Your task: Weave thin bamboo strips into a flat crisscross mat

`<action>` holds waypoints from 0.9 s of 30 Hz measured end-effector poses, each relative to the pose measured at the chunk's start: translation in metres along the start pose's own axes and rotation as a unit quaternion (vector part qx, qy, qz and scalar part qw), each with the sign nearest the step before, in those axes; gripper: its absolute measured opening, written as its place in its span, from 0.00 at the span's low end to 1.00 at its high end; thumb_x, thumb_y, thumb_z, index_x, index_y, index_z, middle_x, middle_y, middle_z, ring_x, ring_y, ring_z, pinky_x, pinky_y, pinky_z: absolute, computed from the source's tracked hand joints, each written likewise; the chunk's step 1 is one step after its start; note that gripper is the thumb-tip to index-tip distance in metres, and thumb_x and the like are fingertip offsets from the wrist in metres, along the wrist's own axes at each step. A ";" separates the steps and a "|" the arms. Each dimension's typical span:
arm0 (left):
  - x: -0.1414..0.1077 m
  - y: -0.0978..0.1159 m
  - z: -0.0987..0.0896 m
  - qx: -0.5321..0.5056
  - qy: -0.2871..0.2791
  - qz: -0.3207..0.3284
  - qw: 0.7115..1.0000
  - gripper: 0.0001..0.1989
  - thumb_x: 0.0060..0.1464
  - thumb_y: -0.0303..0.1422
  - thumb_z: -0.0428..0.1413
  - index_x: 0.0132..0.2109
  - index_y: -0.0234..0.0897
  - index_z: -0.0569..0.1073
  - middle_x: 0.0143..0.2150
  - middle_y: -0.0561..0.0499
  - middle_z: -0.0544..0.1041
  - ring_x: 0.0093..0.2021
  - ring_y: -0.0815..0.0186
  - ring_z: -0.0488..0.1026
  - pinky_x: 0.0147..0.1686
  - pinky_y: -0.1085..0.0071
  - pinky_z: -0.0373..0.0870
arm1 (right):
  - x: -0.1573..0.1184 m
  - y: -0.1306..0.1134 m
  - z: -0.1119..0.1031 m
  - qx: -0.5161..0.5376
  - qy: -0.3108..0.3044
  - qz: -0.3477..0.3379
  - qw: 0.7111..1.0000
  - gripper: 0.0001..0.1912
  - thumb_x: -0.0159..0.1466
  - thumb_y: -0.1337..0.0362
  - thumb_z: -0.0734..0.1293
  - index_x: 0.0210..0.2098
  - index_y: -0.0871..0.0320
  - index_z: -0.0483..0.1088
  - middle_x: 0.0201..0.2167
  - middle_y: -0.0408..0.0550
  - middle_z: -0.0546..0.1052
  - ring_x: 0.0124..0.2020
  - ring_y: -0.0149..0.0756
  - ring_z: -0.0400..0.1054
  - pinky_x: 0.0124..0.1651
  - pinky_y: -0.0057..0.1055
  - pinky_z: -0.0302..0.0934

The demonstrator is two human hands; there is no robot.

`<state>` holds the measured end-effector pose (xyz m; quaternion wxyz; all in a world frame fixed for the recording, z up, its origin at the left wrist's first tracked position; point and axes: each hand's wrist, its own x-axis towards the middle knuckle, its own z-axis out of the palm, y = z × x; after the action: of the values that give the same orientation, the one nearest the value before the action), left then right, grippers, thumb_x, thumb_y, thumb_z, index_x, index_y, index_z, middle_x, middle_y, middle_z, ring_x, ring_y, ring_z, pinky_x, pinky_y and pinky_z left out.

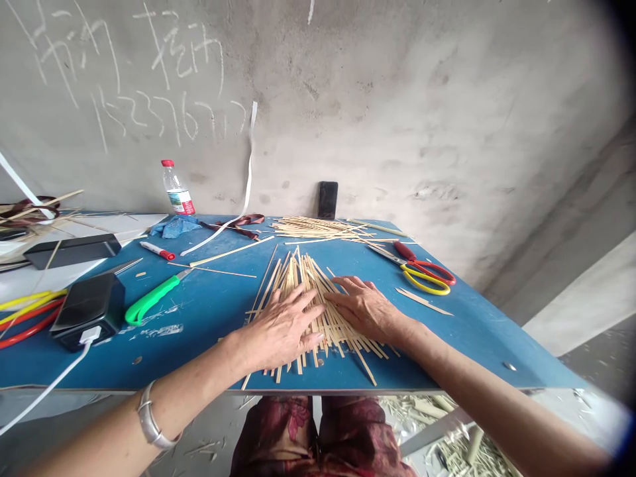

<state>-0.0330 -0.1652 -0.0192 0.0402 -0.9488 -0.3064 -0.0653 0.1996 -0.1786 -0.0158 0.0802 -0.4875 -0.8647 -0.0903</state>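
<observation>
A loose pile of thin bamboo strips lies on the blue table in front of me, fanned out toward my body. My left hand rests on the left side of the pile, palm down, its fingers stretched and apart. On the right side, my right hand lies over the strips with its fingers extended inward. Neither hand grips anything. The parts of the strips beneath both palms are hidden. A metal bangle circles my left wrist.
Farther back is a second heap of bamboo strips. Scissors with red and yellow handles lie right; a green-handled knife, a marker and a black box with cable lie left. A bottle and a phone stand by the wall.
</observation>
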 end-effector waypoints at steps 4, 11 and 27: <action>0.002 0.001 0.003 0.007 0.016 0.011 1.000 0.25 0.66 0.47 0.42 0.64 0.41 0.65 0.70 0.42 0.57 0.70 0.47 0.51 0.62 0.41 0.55 | 0.000 -0.002 -0.005 -0.052 -0.016 -0.008 0.998 0.21 0.73 0.62 0.53 0.62 0.45 0.63 0.64 0.55 0.62 0.57 0.50 0.61 0.53 0.55 0.58; 0.000 0.001 0.006 0.003 0.038 0.016 0.999 0.26 0.67 0.47 0.42 0.64 0.38 0.64 0.69 0.44 0.60 0.70 0.51 0.53 0.63 0.46 0.54 | 0.001 -0.006 -0.006 -0.094 -0.014 -0.007 0.995 0.20 0.71 0.65 0.54 0.60 0.49 0.64 0.57 0.55 0.69 0.55 0.50 0.61 0.53 0.57 0.54; -0.002 0.005 0.009 0.003 0.068 0.005 0.998 0.26 0.67 0.46 0.41 0.64 0.38 0.65 0.68 0.45 0.63 0.69 0.53 0.55 0.63 0.47 0.54 | 0.002 -0.007 -0.004 -0.028 -0.021 0.001 0.999 0.19 0.72 0.62 0.54 0.59 0.50 0.66 0.64 0.53 0.62 0.62 0.48 0.55 0.54 0.52 0.57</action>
<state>-0.0314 -0.1692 -0.0282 0.0640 -0.9436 -0.2983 -0.1284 0.1931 -0.1816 -0.0115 0.0487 -0.4921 -0.8630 -0.1038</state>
